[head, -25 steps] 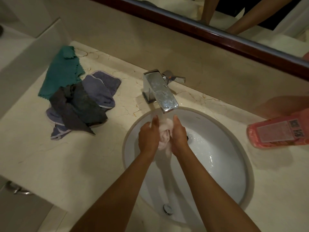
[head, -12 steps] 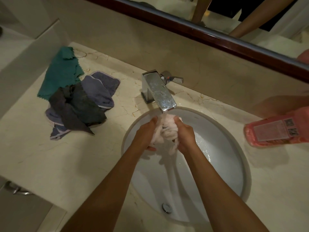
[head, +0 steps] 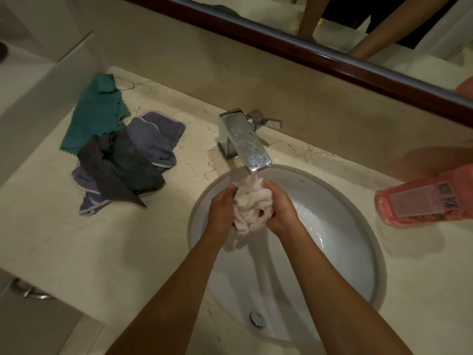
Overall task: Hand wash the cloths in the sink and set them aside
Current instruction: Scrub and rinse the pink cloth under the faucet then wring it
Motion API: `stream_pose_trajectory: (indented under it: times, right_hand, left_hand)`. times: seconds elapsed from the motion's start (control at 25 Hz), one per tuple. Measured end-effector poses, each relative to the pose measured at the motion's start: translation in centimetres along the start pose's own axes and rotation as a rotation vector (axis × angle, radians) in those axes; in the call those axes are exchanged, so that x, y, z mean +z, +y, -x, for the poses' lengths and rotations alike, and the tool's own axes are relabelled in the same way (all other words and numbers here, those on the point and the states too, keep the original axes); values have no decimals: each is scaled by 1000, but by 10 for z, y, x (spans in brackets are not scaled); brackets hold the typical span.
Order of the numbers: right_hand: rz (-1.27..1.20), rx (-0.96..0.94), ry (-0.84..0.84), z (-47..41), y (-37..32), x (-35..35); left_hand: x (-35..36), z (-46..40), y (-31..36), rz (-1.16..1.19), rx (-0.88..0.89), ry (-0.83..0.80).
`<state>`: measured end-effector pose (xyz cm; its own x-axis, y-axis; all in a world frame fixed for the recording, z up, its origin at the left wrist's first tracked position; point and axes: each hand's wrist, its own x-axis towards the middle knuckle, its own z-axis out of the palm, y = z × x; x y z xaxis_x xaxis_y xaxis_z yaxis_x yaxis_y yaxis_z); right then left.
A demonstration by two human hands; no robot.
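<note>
The fingers [head: 266, 184] of both hands are curled round a bunched white cloth [head: 252, 210], clamping it from either side: the left hand [head: 222, 211] grips its left flank, the right hand [head: 280, 210] its right, with the fingertips of each reaching up toward the spout. The cloth sits squeezed between the two palms above the far part of the white oval sink [head: 345, 226]. It is wet, pale, crumpled into thick folds and ropy loops, and a loose tail hangs down below the heels of the hands.

Just beyond the fingertips stands a square chrome faucet [head: 243, 138], its spout overhanging the cloth and a thin stream of water falling onto the top of the bundle; its lever handle [head: 268, 122] points away to the right. Below the wrists, the near wall of the basin carries a round chrome overflow fitting [head: 256, 319].

Well to the left of the left hand, on the marble counter [head: 76, 239], lies a heap of cloths: a teal cloth [head: 94, 116] farthest back, a lavender towel [head: 158, 137] beside it, and a dark grey cloth [head: 120, 167] draped over both. Well to the right of the right hand a pink bottle [head: 425, 201] lies on its side on the counter, label up. A dark-framed mirror [head: 281, 47] runs along the wall beyond the faucet.
</note>
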<state>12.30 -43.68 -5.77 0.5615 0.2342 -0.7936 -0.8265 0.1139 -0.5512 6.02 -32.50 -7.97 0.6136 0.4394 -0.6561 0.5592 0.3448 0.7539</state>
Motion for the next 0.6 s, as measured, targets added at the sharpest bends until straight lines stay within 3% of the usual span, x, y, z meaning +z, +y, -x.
stream_pose_trajectory:
  times: [0.2,0.28,0.4,0.52,0.6]
  right_hand:
    - [170,73,150,-5,4,-6]
    - [187,72,182,-4,4,-13]
    - [101,62,85,0,7,-16]
    - [42,2,-84,4,10,-4]
    - [-13,-9,-105,3,11,5]
  left_hand:
    - [1,0,6,102,13,-2]
    - [1,-1,5,87,106,-12]
    - [1,-1,4,115,212,-60]
    - [6,0,3,187,185,-91]
    - [6,1,3,244,142,-82]
